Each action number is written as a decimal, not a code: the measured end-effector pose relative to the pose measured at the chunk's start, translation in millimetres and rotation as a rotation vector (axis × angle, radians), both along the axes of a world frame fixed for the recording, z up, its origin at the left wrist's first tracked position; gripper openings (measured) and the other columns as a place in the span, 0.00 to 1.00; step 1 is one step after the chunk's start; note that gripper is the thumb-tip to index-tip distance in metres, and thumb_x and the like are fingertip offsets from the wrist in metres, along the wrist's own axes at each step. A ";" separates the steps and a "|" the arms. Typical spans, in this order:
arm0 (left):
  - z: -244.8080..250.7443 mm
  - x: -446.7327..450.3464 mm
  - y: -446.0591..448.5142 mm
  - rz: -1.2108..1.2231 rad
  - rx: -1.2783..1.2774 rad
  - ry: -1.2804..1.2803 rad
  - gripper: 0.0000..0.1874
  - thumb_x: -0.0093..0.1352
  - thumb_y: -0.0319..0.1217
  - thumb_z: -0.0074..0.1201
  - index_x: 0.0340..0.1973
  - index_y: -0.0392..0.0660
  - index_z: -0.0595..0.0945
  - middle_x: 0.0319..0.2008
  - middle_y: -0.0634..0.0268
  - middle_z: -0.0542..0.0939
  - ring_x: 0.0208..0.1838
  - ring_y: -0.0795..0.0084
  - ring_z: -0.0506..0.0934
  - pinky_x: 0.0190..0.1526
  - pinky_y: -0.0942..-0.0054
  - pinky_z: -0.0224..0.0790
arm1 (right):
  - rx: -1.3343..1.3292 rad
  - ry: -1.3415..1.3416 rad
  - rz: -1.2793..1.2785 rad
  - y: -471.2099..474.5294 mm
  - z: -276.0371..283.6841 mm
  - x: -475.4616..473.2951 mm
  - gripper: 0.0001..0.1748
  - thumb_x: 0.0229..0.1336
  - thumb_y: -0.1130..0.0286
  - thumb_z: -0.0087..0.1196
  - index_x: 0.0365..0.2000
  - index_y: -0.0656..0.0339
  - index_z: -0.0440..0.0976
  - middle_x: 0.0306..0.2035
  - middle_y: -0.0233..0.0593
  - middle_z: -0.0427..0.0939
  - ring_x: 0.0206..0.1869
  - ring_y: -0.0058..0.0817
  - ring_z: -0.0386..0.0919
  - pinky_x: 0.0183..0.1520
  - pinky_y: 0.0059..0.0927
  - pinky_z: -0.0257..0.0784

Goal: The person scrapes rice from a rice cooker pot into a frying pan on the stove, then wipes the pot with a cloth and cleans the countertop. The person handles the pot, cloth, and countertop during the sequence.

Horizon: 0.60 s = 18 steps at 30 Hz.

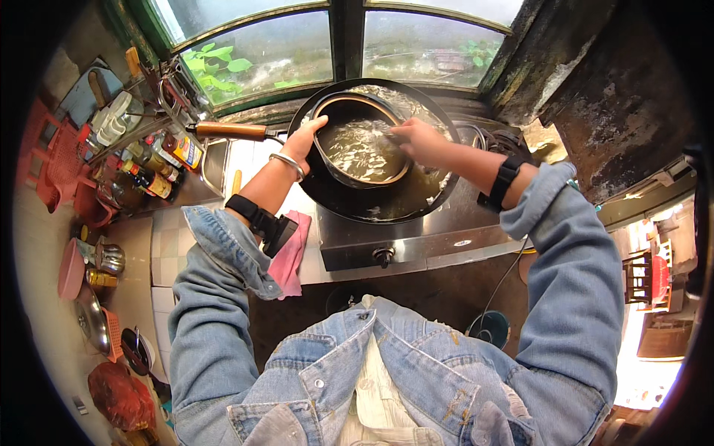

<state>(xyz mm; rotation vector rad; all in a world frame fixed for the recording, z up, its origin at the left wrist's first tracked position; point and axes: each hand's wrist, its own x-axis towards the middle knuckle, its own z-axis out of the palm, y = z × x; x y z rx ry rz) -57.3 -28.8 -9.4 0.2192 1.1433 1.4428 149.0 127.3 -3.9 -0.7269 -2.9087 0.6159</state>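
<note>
A round dark pot [365,181] with cloudy liquid and pale floating bits is held over a large black wok [346,205] on the gas stove. My left hand [301,142] grips the pot's left rim, thumb on top. My right hand [421,142] is at the pot's right side, fingers closed around something dark and partly hidden, perhaps a utensil's handle. The wok holds similar liquid and pale bits, seen behind and to the right of the pot. The wok's wooden handle [231,131] points left.
A steel gas stove [346,240] with a knob lies under the wok. A pink cloth [293,256] hangs over the tiled counter edge. Sauce bottles [148,178] and a utensil rack stand at left. A window [268,56] is behind the wok. A teal bucket [490,329] sits on the floor.
</note>
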 end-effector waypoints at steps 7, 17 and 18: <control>-12.9 -7.9 6.8 -0.103 -0.123 0.031 0.26 0.67 0.54 0.35 0.44 0.47 0.76 0.37 0.60 0.79 0.37 0.60 0.77 0.42 0.49 0.67 | -0.142 0.295 0.320 -92.0 10.1 -37.4 0.25 0.46 0.77 0.53 0.48 0.47 0.71 0.47 0.50 0.68 0.49 0.43 0.68 0.51 0.34 0.66; -7.7 -1.0 1.1 0.154 -0.211 1.431 0.37 0.61 0.36 0.53 0.58 0.30 0.54 0.48 0.39 0.70 0.48 0.46 0.72 0.52 0.56 0.64 | 0.204 0.159 0.424 -60.0 17.8 49.0 0.20 0.41 0.79 0.56 0.39 0.48 0.78 0.55 0.48 0.63 0.54 0.45 0.63 0.56 0.36 0.61; 2.4 6.9 -3.0 0.077 -0.119 1.674 0.47 0.57 0.37 0.58 0.61 0.33 0.46 0.51 0.33 0.65 0.52 0.45 0.68 0.53 0.63 0.61 | 0.162 0.186 0.345 -55.9 18.1 53.3 0.20 0.42 0.79 0.56 0.39 0.48 0.78 0.54 0.48 0.64 0.54 0.45 0.63 0.56 0.35 0.61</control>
